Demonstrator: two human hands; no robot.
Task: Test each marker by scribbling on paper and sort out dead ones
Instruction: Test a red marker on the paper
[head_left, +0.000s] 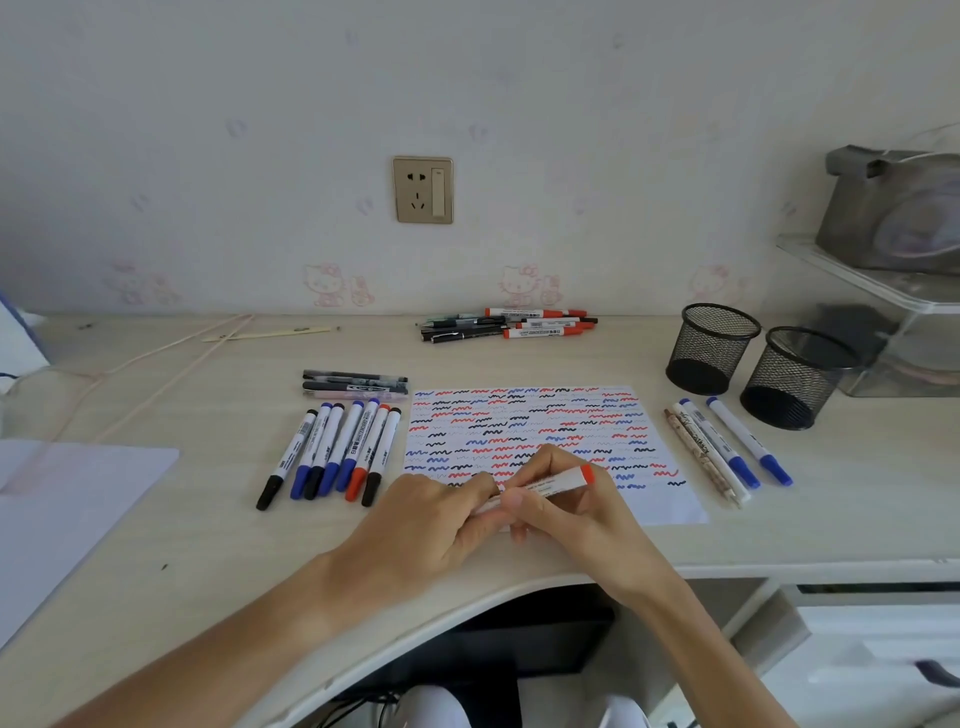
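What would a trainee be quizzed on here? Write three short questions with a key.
1. True or false: both hands hold the red-ended marker over the paper.
2. The two mesh cups stand on which side of the paper? A left, B right.
3. What colours are the scribbles?

Key: 1 true: left hand and right hand grip it. 2 B. 3 red, blue, black.

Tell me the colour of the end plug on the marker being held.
Red-orange, on the marker; head view shows it.

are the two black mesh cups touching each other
Cannot tell: in the head view the right mesh cup overlaps the left mesh cup, hiding any contact or gap.
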